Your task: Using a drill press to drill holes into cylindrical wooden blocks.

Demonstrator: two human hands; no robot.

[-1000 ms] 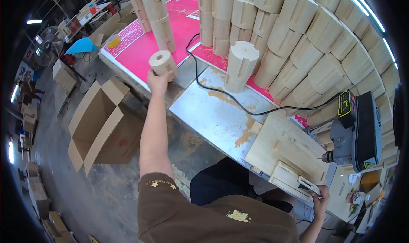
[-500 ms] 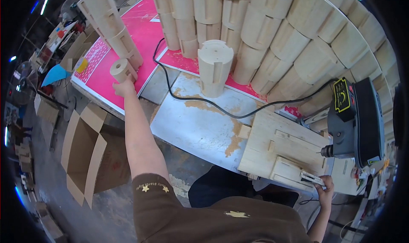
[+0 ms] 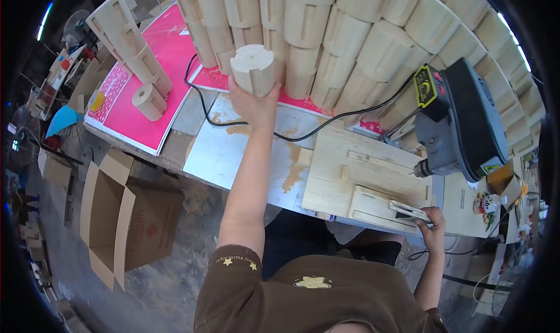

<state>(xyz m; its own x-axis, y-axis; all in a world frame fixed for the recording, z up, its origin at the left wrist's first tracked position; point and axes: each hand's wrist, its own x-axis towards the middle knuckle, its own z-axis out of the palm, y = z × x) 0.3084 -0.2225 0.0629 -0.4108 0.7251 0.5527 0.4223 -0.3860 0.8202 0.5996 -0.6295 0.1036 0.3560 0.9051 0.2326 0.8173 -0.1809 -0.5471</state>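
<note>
My left hand [image 3: 255, 105] is closed round a pale wooden cylinder [image 3: 252, 70] with slots cut in its side; the palm and wrist hide its lower part. It stands or hovers in front of tall stacks of similar cylinders [image 3: 309, 26]. At the board's near right corner, my right hand [image 3: 431, 228] grips the end of a narrow clamp-like piece [image 3: 408, 210], pale on top and dark below. That piece lies over a wooden block fixture [image 3: 367, 204] on the wooden board [image 3: 326, 164]. A drill press [image 3: 455, 128] with a bare chuck overhangs the board.
A small wooden cylinder with a centre hole [image 3: 149, 102] stands by a leaning stack [image 3: 128, 41] on a pink sheet [image 3: 166, 35]. A black cable [image 3: 297, 138] crosses the sawdust-strewn white sheet [image 3: 216, 158]. An open cardboard box [image 3: 151, 222] sits on the floor at left.
My left hand has left the small cylinder on the pink sheet, moved right and closed round the slotted cylinder. My right hand stays at the clamp-like piece. The view has shifted.
</note>
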